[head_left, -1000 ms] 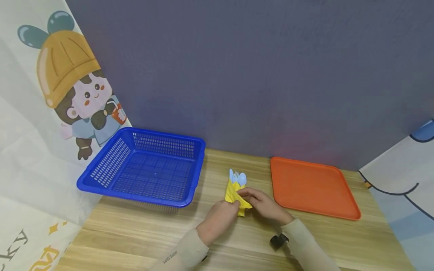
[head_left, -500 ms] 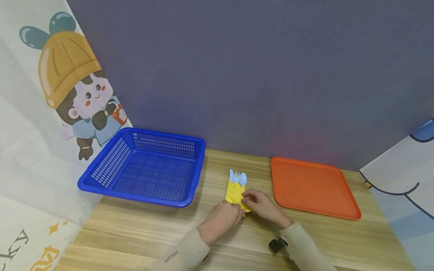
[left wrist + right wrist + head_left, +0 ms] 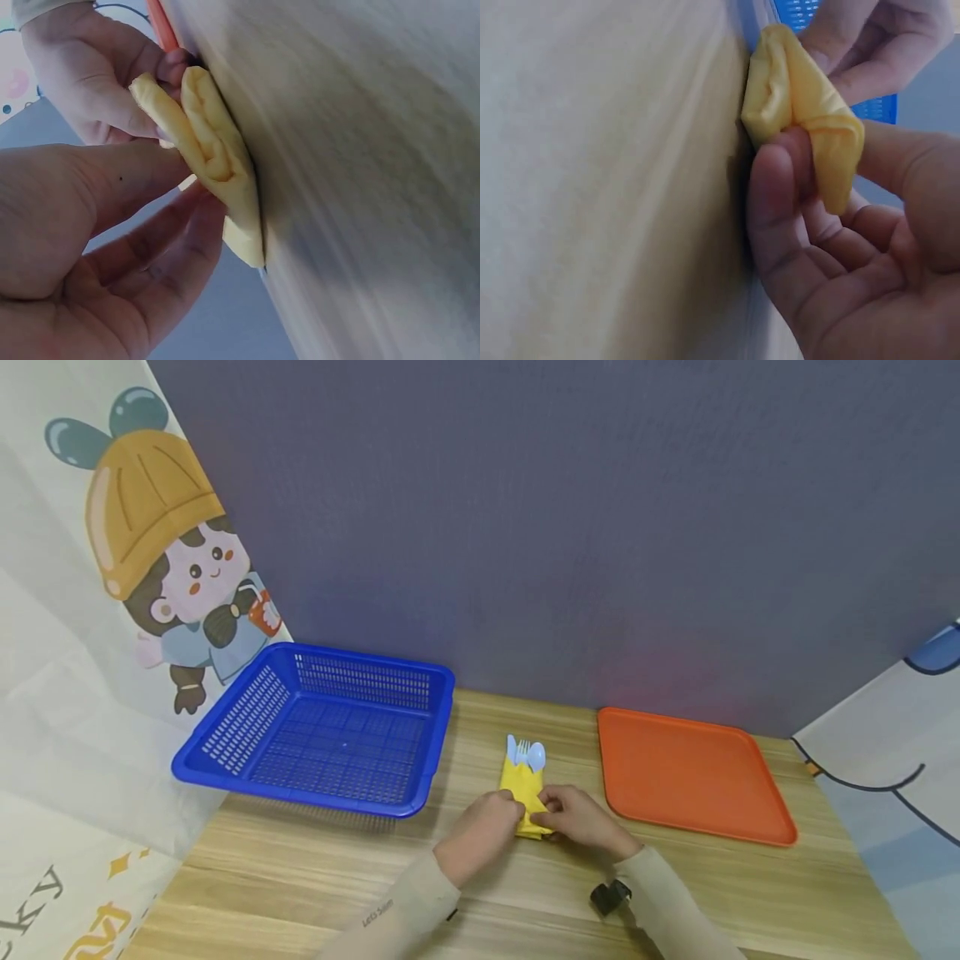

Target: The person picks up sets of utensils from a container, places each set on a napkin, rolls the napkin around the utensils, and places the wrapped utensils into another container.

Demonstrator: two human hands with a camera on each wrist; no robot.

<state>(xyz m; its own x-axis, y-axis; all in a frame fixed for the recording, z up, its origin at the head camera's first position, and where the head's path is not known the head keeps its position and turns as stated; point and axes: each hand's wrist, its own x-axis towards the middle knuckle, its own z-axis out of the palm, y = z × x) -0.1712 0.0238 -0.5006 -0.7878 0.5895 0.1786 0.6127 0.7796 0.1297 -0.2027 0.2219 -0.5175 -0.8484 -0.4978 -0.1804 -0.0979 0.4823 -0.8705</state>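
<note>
A yellow cloth napkin (image 3: 522, 783) lies folded into a narrow pouch on the table. Out of its far end stick the tops of a pale blue knife (image 3: 512, 748), fork (image 3: 523, 751) and spoon (image 3: 536, 757); their lower parts are hidden in the cloth. My left hand (image 3: 480, 831) pinches the napkin's left edge with thumb and fingers. On the other side, my right hand (image 3: 583, 818) pinches a loose flap at the lower right, its thumb on one face and fingertips tucked under, as the right wrist view shows. Rolled layers show at the near end in the left wrist view.
A blue perforated basket (image 3: 431, 777) stands to the left with nothing in it. To the right lies a flat orange tray (image 3: 693, 777). Behind the wooden table (image 3: 525, 910) rises a dark grey panel (image 3: 525, 527), with printed cloths at both sides.
The napkin's slanting flap has come down toward the near right, baring the flat pouch front. My left hand has shifted up along the left edge, and my right hand slightly down to the lower right corner.
</note>
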